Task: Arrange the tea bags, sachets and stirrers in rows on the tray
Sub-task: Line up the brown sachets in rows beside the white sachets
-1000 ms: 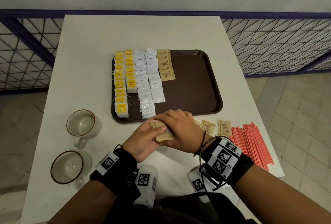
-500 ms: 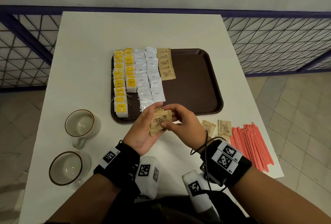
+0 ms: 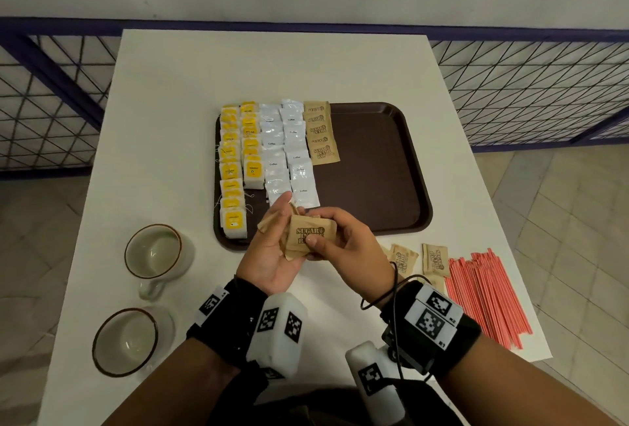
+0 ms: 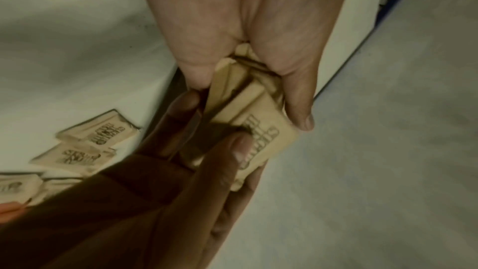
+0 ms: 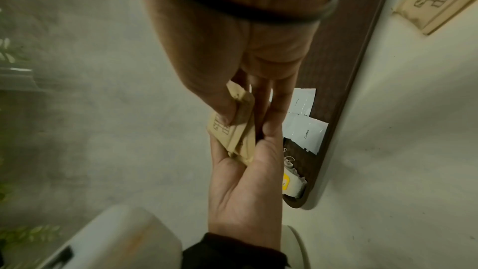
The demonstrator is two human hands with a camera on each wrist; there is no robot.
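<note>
**Sugar Sachets Held Over the Tray's Near Edge**

While the brown tray (image 3: 374, 167) carries five rows, both hands grip a sugar sachet bundle (image 3: 308, 236): left hand (image 3: 272, 255) cradling, right hand (image 3: 343, 241) pinching. Two cups (image 3: 153, 252) stand at the table's (image 3: 170, 102) left edge.

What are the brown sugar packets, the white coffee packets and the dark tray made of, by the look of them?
Sugar packets: matt brown paper, creased, likely unbleached.
Coffee packets: glossy white, light glinting off them, probably plastic film or foil.
Tray: dark brown, rigid with a raised rim and dull sheen, probably moulded plastic.
</note>
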